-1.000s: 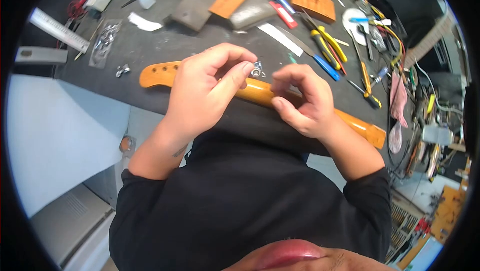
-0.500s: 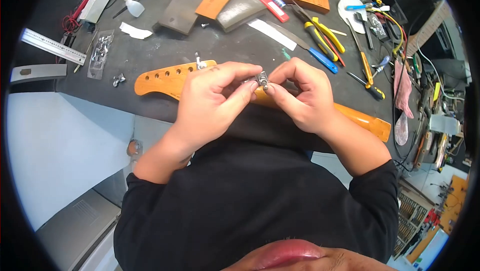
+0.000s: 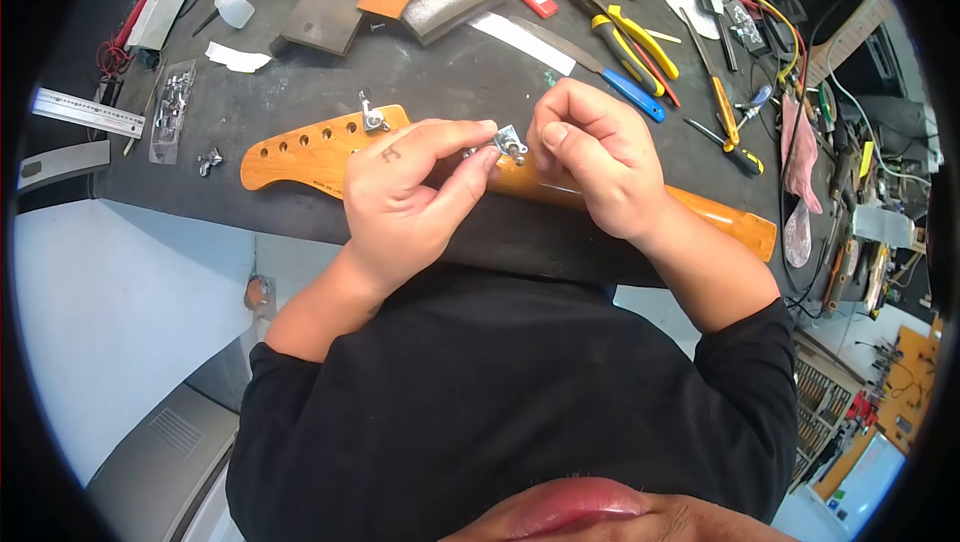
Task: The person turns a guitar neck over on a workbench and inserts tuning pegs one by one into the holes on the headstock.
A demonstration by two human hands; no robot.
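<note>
The only view is head-worn, looking forward and steeply down from close above the shirt (image 3: pixel 510 402), which fills the lower middle, with the table (image 3: pixel 290 92) spread beyond; wide-angled, its corners round off to black.

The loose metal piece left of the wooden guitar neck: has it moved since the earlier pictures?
No. The loose metal piece lies just as before, below and to the right of the clear packet; the whole view has merely shifted.
</note>
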